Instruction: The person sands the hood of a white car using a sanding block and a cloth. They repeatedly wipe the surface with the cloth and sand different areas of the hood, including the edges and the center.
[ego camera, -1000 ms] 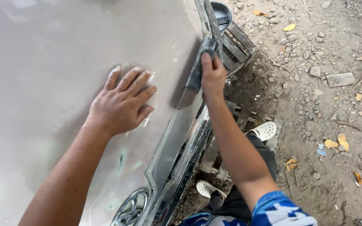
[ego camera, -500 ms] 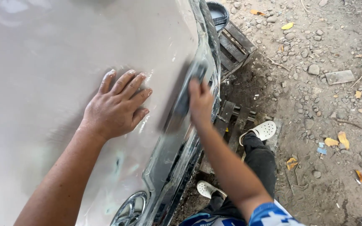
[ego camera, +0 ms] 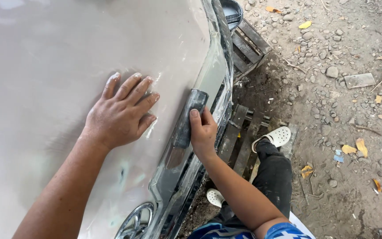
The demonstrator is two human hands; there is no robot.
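The left hand [ego camera: 120, 113] lies flat on the pale grey car hood [ego camera: 58, 57], fingers spread and slightly fanned, their tips dusted white. The right hand [ego camera: 203, 132] is closed around a dark sanding block [ego camera: 186, 119], thumb running up its face, and presses it against the front edge of the hood just above the grille [ego camera: 186, 186]. The block's lower end sits under the palm, so its full length cannot be made out, and whatever sheet it carries on its underside is hidden against the panel. Wet, glossy streaks blur the paint around the block.

The hood runs off the frame to the left and top. At the bottom edge a round chrome emblem [ego camera: 131, 225] is cut off. Wooden pallets [ego camera: 248, 44] lie on the gravel ground [ego camera: 345, 132] beside the car, partly covered by the bumper and by the person's legs in black trousers [ego camera: 275, 177]. Two white clogs [ego camera: 277, 135] show, the nearer one half hidden behind the right forearm. A dark tub [ego camera: 233, 11] at the top is mostly hidden by the hood's edge.
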